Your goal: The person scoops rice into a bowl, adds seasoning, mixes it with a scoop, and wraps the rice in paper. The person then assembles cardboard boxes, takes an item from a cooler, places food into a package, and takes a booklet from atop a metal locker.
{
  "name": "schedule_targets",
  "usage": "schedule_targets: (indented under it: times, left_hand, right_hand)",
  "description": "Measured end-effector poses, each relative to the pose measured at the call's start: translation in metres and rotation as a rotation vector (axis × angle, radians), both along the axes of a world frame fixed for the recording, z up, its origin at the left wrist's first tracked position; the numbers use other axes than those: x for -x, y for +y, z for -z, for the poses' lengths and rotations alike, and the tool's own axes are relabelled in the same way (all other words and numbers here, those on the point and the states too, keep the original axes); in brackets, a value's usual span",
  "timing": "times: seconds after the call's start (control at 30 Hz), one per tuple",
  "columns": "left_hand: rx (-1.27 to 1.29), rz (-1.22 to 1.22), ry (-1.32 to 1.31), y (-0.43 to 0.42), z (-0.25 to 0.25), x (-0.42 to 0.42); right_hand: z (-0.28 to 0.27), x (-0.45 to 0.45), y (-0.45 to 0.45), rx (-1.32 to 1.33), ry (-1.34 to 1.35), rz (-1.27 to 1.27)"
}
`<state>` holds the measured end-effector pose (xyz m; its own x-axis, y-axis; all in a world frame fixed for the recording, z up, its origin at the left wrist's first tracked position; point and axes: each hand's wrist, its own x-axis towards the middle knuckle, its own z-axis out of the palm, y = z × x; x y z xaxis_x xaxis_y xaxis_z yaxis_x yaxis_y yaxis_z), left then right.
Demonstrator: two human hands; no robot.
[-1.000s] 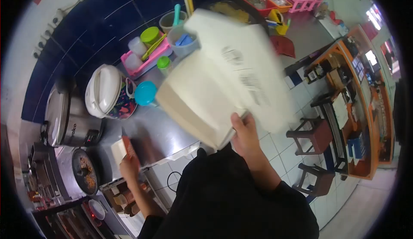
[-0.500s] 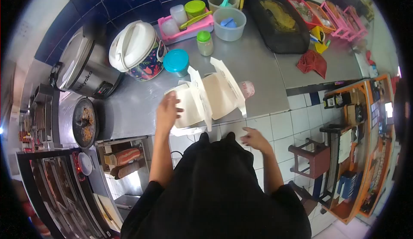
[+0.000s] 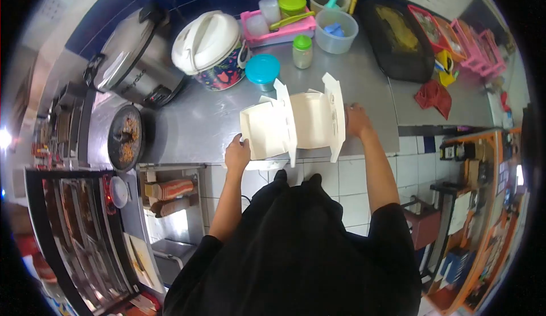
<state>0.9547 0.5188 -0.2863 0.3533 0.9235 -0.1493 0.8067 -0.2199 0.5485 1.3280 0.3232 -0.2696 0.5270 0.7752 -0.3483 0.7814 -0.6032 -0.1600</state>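
Note:
Two white cardboard takeaway boxes stand side by side near the counter's front edge with their lids raised: the left box (image 3: 263,129) and the right box (image 3: 311,121). Both look bare inside. My left hand (image 3: 238,152) is closed on the near left edge of the left box. Just beyond the right box's upright lid, my right hand (image 3: 356,119) has its fingers curled. What it holds, if anything, is hidden behind the hand and lid.
Behind the boxes stand a blue-lidded tub (image 3: 263,70), a green-lidded jar (image 3: 302,53) and a floral rice container (image 3: 211,54). A cooker (image 3: 139,60) and a stone mortar (image 3: 125,137) are left. A red cloth (image 3: 433,97) lies right.
My left hand has gone from over the left box to its near edge. My right hand has risen from below the counter to beside the right lid, where a pinkish printed item showed.

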Motion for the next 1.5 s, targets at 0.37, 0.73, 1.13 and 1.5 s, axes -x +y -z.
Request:
schedule_targets:
  times: [0.37, 0.73, 1.13, 1.5]
  left_hand:
    - [0.110, 0.014, -0.128, 0.005, 0.009, 0.023]
    - [0.178, 0.071, -0.073, 0.006, 0.002, 0.020]
    - [0.432, -0.018, -0.345, -0.047, 0.020, 0.028]
    - [-0.129, 0.264, -0.033, 0.100, -0.036, -0.018]
  right_hand:
    - [-0.090, 0.031, -0.080, -1.429, 1.680, 0.638]
    - [-0.005, 0.138, 0.097, -1.216, 1.494, 1.301]
    - [-0.001, 0.259, -0.064, -0.956, 1.258, 1.396]
    - [-0.002, 0.265, 0.033, -0.592, 1.353, 1.102]
